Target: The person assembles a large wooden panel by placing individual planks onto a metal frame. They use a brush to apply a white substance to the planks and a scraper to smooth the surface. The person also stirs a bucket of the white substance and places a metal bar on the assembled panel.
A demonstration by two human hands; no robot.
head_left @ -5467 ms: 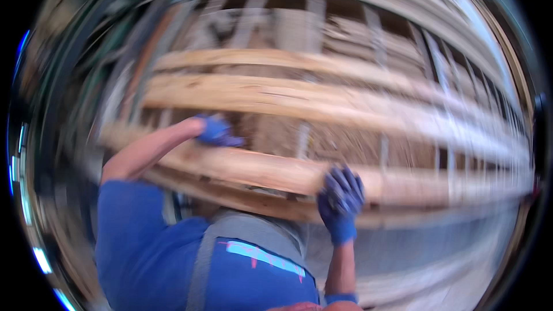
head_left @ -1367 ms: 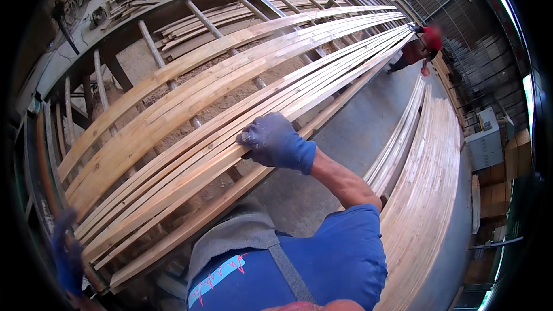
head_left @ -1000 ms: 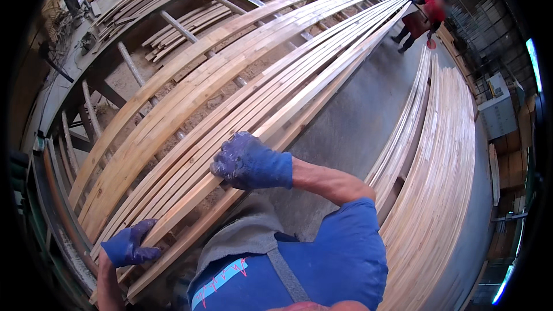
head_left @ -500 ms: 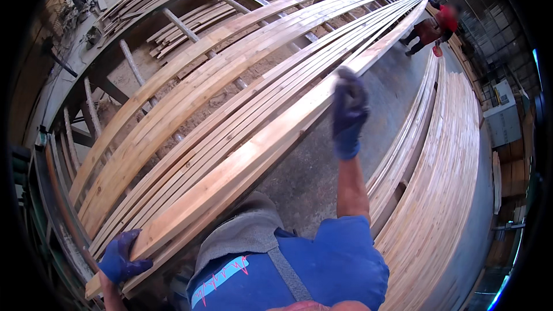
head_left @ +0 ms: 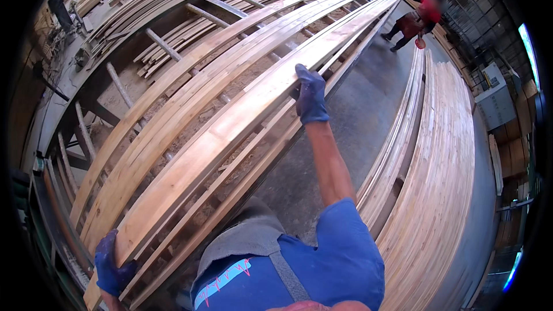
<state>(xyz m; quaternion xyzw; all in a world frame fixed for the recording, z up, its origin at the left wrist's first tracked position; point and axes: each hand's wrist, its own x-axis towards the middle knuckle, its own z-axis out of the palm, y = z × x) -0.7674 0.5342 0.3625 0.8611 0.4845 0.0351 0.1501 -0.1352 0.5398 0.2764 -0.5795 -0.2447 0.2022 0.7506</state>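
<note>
A long, pale wooden board [head_left: 210, 138] runs from the lower left toward the far right, over other boards on the roller frame. My left hand [head_left: 112, 266], in a dark blue glove, is closed on the board's near end. Farther along, my right hand [head_left: 311, 95], gloved alike, grips the board's right edge, its thumb and fingers bent over it. On the left lie several more long boards [head_left: 135, 187] side by side. Narrower boards [head_left: 247, 181] lie to the right of the held one, partly hidden under it.
Metal rollers [head_left: 163, 44] span the frame over sawdust. A wide stack of boards [head_left: 440, 167] lies on the floor at right. A person in red [head_left: 423, 17] stands at the boards' far end. A pale cabinet [head_left: 495, 97] stands at far right.
The board has shifted left over its neighbours, uncovering narrower boards on its right. My right hand has moved left and now grips its edge; my left hand stays on the near end.
</note>
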